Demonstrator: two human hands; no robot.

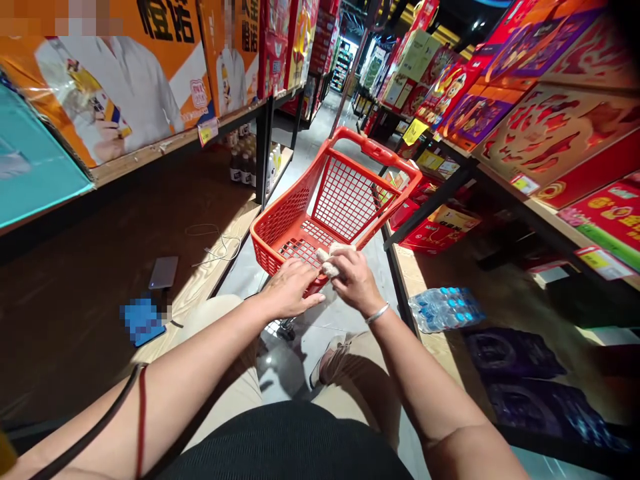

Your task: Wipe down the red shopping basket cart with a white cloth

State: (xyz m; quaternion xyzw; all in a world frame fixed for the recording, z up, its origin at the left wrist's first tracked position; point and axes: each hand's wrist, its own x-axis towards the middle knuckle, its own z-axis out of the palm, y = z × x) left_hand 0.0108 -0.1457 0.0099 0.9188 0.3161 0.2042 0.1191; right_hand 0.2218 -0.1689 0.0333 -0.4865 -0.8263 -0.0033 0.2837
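Note:
A red plastic shopping cart with grid walls stands in the aisle right in front of me, its basket holding nothing that I can see. My right hand is closed around a crumpled, whitish cloth at the cart's near rim. On the same rim, a little to the left, rests my left hand, fingers stretched out over the edge and thumb pointing toward the right hand. A silver bangle circles my right wrist.
Shelves line both sides. Orange cartons stand at left, red gift boxes at right. A pack of water bottles lies on the lower right shelf. A phone-like slab and a white cable lie on the lower left shelf.

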